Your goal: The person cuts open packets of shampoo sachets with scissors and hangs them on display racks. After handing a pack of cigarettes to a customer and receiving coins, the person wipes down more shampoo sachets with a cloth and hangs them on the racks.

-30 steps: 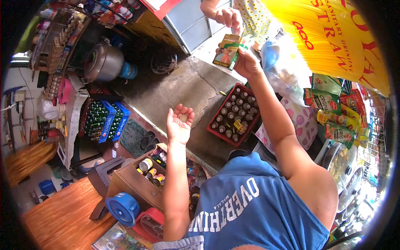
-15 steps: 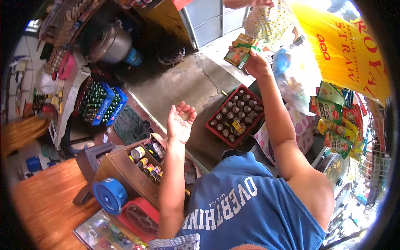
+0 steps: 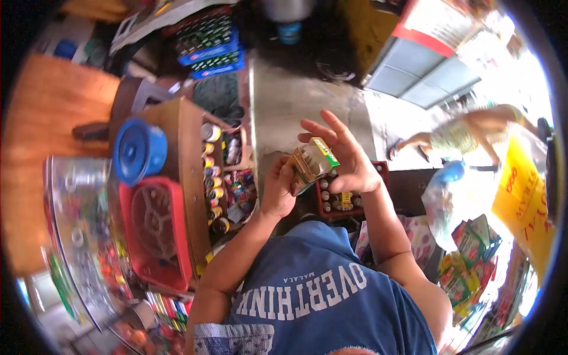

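My left hand [image 3: 279,190] grips a small carton [image 3: 312,164] with a green and yellow edge, its thumb on the near side. Whether the coin is still in that hand is hidden. Just right of the carton, my right hand [image 3: 354,163] has its fingers spread and appears to hold nothing. Beneath that hand and partly covered by it is a red crate [image 3: 383,173] of bottles.
A wooden shelf [image 3: 192,136] with cans stands at left, beside a blue lidded tub [image 3: 139,151] and a red basket [image 3: 180,236]. Blue bottle crates [image 3: 216,64] are at the back. A person [image 3: 458,133] is at the right, near hanging packets [image 3: 467,254].
The carton has passed from my right hand to my left, which earlier lay open with a coin on its palm. My right hand came down and opened. The view has turned, and the person shows farther right.
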Demonstrator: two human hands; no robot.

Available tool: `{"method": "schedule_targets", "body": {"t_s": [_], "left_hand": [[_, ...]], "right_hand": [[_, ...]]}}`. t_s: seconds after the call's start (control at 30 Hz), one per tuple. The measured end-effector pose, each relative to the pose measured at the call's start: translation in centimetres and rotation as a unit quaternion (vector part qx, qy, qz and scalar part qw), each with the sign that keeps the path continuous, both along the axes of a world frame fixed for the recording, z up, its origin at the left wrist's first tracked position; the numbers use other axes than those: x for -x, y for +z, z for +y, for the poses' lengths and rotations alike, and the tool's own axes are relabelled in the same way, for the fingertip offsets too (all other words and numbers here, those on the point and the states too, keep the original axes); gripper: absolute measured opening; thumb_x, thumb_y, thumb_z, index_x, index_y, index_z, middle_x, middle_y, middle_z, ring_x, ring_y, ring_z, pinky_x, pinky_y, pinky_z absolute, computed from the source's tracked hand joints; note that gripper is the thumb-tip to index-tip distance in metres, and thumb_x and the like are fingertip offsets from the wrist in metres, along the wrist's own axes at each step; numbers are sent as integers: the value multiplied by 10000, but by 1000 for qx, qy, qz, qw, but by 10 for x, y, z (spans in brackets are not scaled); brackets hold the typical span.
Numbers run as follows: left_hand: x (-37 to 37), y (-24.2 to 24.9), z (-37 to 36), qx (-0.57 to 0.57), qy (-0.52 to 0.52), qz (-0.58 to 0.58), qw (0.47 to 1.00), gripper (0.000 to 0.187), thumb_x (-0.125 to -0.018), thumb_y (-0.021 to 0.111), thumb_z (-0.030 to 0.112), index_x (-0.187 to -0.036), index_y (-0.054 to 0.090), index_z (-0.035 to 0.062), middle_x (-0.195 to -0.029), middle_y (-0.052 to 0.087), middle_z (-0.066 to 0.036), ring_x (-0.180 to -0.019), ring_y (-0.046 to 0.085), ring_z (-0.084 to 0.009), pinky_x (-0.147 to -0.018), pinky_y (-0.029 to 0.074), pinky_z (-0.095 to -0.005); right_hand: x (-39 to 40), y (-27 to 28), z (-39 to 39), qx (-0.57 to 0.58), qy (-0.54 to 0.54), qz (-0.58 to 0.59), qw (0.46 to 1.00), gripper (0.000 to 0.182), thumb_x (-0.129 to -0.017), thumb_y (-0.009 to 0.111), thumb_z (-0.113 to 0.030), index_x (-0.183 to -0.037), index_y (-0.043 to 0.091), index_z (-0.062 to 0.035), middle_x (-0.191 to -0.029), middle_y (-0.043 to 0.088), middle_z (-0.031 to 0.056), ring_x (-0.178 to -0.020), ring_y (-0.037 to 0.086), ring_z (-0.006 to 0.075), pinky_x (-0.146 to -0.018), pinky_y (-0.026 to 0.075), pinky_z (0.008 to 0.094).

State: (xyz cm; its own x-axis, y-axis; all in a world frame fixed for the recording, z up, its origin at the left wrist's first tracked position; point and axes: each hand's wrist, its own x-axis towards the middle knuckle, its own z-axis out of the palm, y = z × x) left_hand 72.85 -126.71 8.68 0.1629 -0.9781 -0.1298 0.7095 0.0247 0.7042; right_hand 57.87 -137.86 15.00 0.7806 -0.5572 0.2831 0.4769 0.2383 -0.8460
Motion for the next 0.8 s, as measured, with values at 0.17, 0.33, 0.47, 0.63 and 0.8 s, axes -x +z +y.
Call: {"method": "schedule_targets", "body": {"t_s": [0.17,0.33,0.47,0.63,0.8], "left_hand": [[-40,30,95,-35,238,-121,963,340,-881,736,310,-1005,537,63,-894,606,-17,-705,542,-61,-626,492,-215],[-51,36,209,-232,419,-358,802,333,-826,775,232,-955,532,44,-830,542,-15,-760,550,-82,-618,472,-249],[-25,45,304,-251,531,-268,764,352,-855,755,255,-1004,535,24,-856,556,-34,-780,560,-110,-661,479,-269],[25,57,427,-180,590,-180,766,397,-1013,496,360,-1207,461,15,-884,577,-52,-796,585,-132,-690,510,-282],[71,-17,547,-214,705,165,655,720,-960,285,686,-1260,465,57,-933,604,-97,-796,590,-215,-714,494,-374]], "right_hand": [[-50,-8,65,-245,129,54,959,670,-993,517,-361,-1467,302,61,-1495,375,182,-1309,464,296,-1049,441,442],[-92,-5,153,104,134,173,970,494,-1022,473,-195,-1413,393,96,-1479,415,191,-1281,488,270,-1005,470,368],[-114,34,246,302,199,154,920,466,-1005,503,-186,-1368,464,105,-1334,566,189,-1194,564,272,-991,442,345],[-145,4,334,319,295,196,879,337,-924,621,-24,-1254,569,30,-1193,616,137,-1070,594,177,-895,485,283],[-209,-3,461,223,462,43,857,211,-910,637,-9,-1091,529,-19,-1014,595,72,-916,603,129,-792,519,272]]}}
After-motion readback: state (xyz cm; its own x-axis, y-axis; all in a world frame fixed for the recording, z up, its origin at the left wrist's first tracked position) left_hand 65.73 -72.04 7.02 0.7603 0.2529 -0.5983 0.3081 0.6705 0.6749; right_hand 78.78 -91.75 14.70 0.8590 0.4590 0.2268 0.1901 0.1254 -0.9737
